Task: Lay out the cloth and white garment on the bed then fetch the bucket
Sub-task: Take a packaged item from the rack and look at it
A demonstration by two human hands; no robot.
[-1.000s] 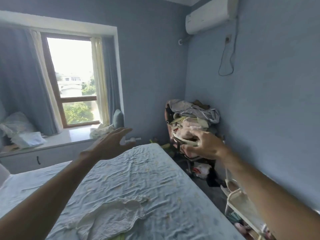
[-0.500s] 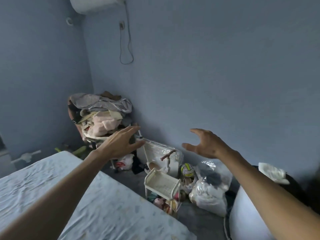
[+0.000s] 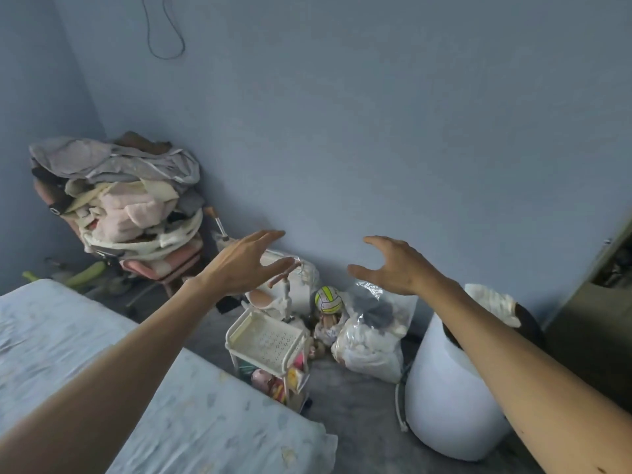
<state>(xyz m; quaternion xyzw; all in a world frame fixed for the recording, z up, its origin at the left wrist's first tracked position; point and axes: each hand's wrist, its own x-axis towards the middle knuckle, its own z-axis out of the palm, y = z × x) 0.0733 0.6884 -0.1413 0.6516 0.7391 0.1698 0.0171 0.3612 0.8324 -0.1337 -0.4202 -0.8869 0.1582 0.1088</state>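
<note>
A tall white bucket [image 3: 444,398] stands on the grey floor at the lower right, with white cloth [image 3: 492,302] bunched at its dark rim. My right hand [image 3: 396,265] hovers above and left of it, fingers spread, holding nothing. My left hand [image 3: 246,265] reaches forward over the corner of the bed [image 3: 191,415], fingers straight and empty. The bed's pale patterned sheet fills the lower left. The laid-out cloth and white garment are out of view.
A small white tiered cart [image 3: 270,340] stands beside the bed. Behind it lie a yellow-white ball [image 3: 328,299] and clear plastic bags [image 3: 372,343]. A chair piled with clothes [image 3: 126,206] fills the left corner. A dark cabinet [image 3: 595,330] is at the right.
The view has swung right from the window and bed to the wall and floor. My right hand has left the clothes pile and is now empty. The bucket has come fully into view.
</note>
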